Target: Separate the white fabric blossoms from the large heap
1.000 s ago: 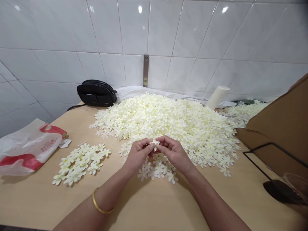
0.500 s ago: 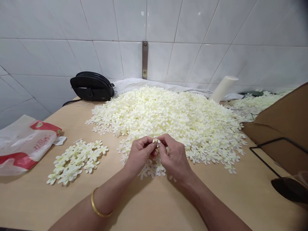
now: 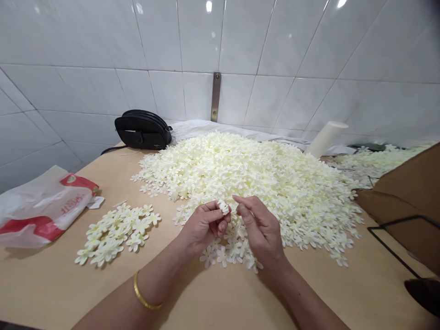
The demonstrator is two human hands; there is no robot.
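Note:
A small white artificial flower (image 3: 223, 207) is pinched between the thumb and forefinger of my left hand (image 3: 202, 225), its petals bunched upward. Just to its right hovers my right hand (image 3: 264, 231), thumb and forefinger a little apart, with nothing seen between them. Behind and below both hands spreads a large heap of cream-white artificial flowers (image 3: 237, 167). Several flowers from its front edge lie under my hands on the table (image 3: 213, 298). Off to the left, a smaller group of the same flowers (image 3: 115, 231) lies apart from the heap.
A black bag (image 3: 142, 130) stands by the tiled wall at the back left. At the left lies a red and white plastic bag (image 3: 44, 211). A white cylinder (image 3: 326, 139) leans behind the heap. On the right are a cardboard box (image 3: 405, 201) and a black wire frame (image 3: 395, 254).
My right hand has drawn back to the right from the flower, its fingertips now apart. My left hand keeps hold of the flower. The whole view has shifted slightly.

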